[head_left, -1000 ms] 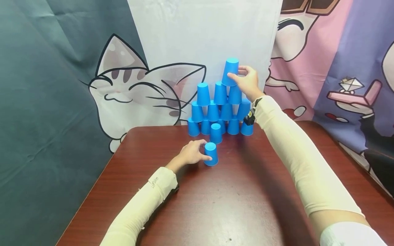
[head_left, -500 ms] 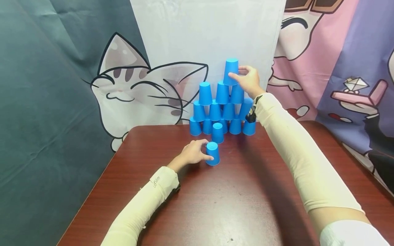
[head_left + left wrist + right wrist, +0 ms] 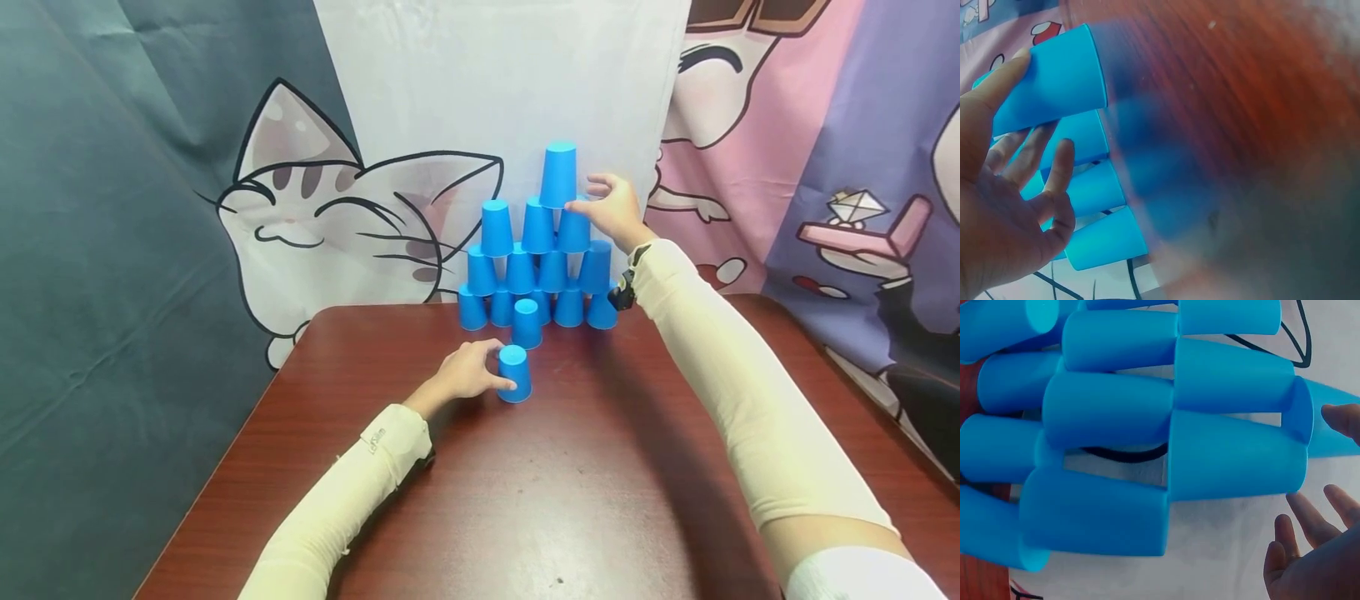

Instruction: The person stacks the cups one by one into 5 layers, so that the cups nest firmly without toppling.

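Blue plastic cups stand upside down in a stepped pyramid at the table's back. Its single top cup (image 3: 558,175) straddles the two right-hand cups of the row of 3 below. My right hand (image 3: 615,210) is just right of that cup, thumb and fingers spread, holding nothing. In the right wrist view the fingertips stand apart from the top cup (image 3: 1330,440). Lower down, my left hand (image 3: 467,372) holds a front cup (image 3: 514,377) on the tabletop between thumb and fingers. The left wrist view has the thumb lying along this cup (image 3: 1060,81).
Between the front cup and the pyramid stands another inverted cup (image 3: 527,327). The pyramid's bottom row (image 3: 472,310) sits near the back edge of the brown table (image 3: 555,500). Behind it hangs a printed cloth (image 3: 442,75) with cartoon figures.
My right hand has let go of the top cup and moved slightly right and down, leaving the cup standing on the pyramid. The left hand stays at its cup.
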{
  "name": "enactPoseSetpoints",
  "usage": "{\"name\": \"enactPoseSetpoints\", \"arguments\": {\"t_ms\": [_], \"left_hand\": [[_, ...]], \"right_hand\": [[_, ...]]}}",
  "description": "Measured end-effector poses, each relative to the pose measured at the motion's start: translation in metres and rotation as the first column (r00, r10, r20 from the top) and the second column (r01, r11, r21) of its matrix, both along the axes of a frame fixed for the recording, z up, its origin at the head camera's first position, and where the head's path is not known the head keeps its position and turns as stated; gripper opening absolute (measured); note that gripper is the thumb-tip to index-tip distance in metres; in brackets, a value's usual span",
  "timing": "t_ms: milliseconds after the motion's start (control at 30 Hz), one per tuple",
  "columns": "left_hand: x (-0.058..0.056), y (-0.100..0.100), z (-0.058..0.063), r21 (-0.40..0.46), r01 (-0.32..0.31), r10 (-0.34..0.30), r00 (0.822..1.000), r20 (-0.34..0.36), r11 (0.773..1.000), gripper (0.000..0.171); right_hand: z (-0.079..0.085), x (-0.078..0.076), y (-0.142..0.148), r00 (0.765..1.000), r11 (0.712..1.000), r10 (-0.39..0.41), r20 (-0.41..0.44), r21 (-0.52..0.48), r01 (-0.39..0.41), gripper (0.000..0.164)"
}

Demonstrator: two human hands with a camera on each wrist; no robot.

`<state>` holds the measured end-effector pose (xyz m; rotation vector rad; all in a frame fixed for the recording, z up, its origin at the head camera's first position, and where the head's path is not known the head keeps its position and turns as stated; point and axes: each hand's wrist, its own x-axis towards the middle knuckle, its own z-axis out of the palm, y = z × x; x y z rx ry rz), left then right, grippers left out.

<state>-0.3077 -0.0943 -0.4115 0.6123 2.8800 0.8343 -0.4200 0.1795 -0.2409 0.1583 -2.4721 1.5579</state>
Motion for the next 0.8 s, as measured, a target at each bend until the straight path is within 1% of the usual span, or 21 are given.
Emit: {"name": "enactPoseSetpoints", "arguments": {"t_ms": [167,300,400,633,800], "left_hand": [[0.002,-0.002,-0.002,0.015,-0.014,0.014,1.000,0.007,1.000,0.070],[0.002,-0.003,-0.001,0.024,-0.019,0.019,1.000,0.004,1.000,0.071],[0.001,-0.003,0.004,0.039,-0.030,0.030,1.000,0.003,0.999,0.072],[-0.003,-0.002,0.018,0.117,-0.089,0.093,0.995,-0.025,0.989,0.071],[-0.006,-0.001,0.027,0.187,-0.108,0.118,0.992,-0.042,0.976,0.071]], "right_hand": [[-0.010,0.003,0.007,1.000,1.000,-0.004,-0.001,0.009,0.004,0.072],[-0.015,0.006,0.011,1.000,1.000,-0.001,0.002,0.009,0.001,0.072],[-0.018,0.008,0.013,1.000,1.000,0.007,-0.005,0.008,-0.007,0.072],[-0.027,0.016,0.015,1.000,0.997,-0.012,-0.008,0.074,0.012,0.072],[-0.033,0.020,0.017,1.000,0.998,-0.014,0.002,0.056,0.014,0.071]]}}
